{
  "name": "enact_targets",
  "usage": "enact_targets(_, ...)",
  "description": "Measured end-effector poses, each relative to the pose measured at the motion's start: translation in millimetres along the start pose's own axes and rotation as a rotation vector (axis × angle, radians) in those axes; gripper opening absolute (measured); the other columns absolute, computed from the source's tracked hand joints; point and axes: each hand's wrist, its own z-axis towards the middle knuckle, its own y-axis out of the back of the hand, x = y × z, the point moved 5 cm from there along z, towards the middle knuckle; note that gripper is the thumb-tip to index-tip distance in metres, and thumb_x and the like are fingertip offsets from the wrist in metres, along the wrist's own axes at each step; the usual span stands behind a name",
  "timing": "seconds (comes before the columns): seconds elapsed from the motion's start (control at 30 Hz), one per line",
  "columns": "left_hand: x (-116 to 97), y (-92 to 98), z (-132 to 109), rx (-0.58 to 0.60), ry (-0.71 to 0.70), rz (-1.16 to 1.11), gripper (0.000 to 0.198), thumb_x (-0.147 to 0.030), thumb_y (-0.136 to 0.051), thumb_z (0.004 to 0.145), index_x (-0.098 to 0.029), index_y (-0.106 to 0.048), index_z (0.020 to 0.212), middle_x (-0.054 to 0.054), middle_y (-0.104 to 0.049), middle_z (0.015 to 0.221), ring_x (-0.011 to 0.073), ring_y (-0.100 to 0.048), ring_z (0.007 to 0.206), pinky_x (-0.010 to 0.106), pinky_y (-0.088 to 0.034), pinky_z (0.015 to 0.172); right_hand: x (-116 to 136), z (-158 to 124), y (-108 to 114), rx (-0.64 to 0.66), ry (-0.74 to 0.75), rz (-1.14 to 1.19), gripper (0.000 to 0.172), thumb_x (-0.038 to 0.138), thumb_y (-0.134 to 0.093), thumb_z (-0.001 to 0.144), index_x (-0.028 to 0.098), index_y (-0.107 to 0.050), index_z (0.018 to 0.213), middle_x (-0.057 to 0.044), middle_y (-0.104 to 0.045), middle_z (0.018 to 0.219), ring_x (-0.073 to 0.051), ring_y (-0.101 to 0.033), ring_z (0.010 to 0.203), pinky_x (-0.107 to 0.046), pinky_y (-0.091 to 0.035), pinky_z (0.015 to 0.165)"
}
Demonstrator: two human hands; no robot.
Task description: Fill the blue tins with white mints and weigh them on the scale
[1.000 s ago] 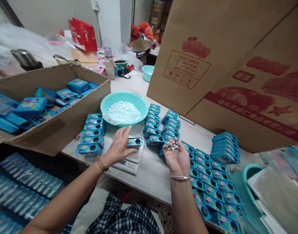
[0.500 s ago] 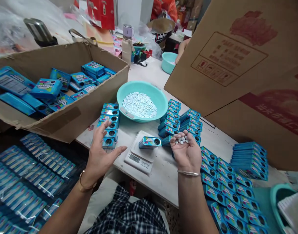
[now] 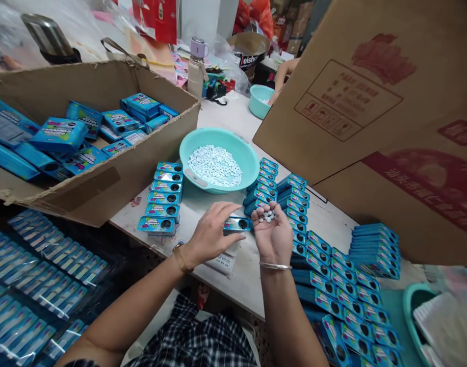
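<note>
A blue tin (image 3: 236,224) with a dark round opening rests on the white scale (image 3: 223,262). Over the scale, my left hand (image 3: 210,232) has thumb and fingers apart on either side of the tin's left end; whether it touches the tin cannot be told. My right hand (image 3: 274,237), palm up and cupped, holds several small white candies (image 3: 266,215) just right of the tin. Behind them stands a turquoise basin (image 3: 187,148) with many pale candies (image 3: 216,164) in it. A row of blue tins (image 3: 161,198) lines the table to the left.
More tins (image 3: 348,290) stand in rows at the right. An open carton (image 3: 141,158) of tins is at the left, and a big cardboard box (image 3: 333,137) at the right back. A bottle (image 3: 196,71) and a small basin (image 3: 258,102) near another person's arm (image 3: 283,76) are behind.
My left hand has moved right, from beside the left row of tins to the tin on the scale. The view has shifted slightly; my right hand still holds the candies.
</note>
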Motion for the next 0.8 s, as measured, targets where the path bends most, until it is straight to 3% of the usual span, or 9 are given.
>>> enact_targets(0.1, 4, -23.4, 12, 0.081, 0.000, 0.038, 0.048, -0.033, -0.074, 0.078, -0.023, -0.055, 0.120, 0.007, -0.062, 0.116, 0.0263, -0.056, 0.112, 0.042, -0.046, 0.097, -6, -2, -4, 0.033, 0.063, -0.027, 0.011, 0.028, -0.063, 0.083, 0.019, -0.058, 0.079, 0.005, -0.053, 0.069, -0.008, -0.056, 0.064, -0.024, -0.051, 0.070)
enact_targets(0.2, 9, -33.8, 15, 0.096, 0.036, 0.055, 0.036, -0.031, -0.070, 0.081, -0.023, -0.059, 0.114, 0.006, -0.064, 0.107, 0.0247, -0.059, 0.104, 0.039, -0.048, 0.090, -9, -4, -6, 0.058, 0.139, -0.072, 0.013, 0.031, -0.066, 0.080, 0.020, -0.059, 0.079, 0.005, -0.054, 0.069, -0.008, -0.056, 0.064, -0.024, -0.050, 0.070)
enact_targets(0.5, 10, -35.2, 15, 0.096, 0.047, 0.031, 0.030, -0.022, -0.069, 0.079, -0.022, -0.060, 0.108, 0.005, -0.063, 0.103, 0.0227, -0.060, 0.100, 0.036, -0.048, 0.089, -11, -10, -9, 0.062, 0.251, -0.147, 0.011, 0.029, -0.067, 0.079, 0.019, -0.065, 0.079, 0.003, -0.061, 0.073, -0.009, -0.059, 0.070, -0.024, -0.047, 0.073)
enact_targets(0.8, 9, -34.8, 15, 0.104, 0.057, 0.049, 0.029, -0.025, -0.071, 0.079, -0.022, -0.060, 0.105, 0.004, -0.063, 0.101, 0.0221, -0.060, 0.099, 0.035, -0.049, 0.087, -12, -17, -9, 0.076, 0.281, -0.174, 0.009, 0.026, -0.067, 0.079, 0.018, -0.066, 0.076, 0.002, -0.065, 0.076, -0.011, -0.061, 0.076, -0.026, -0.046, 0.079)
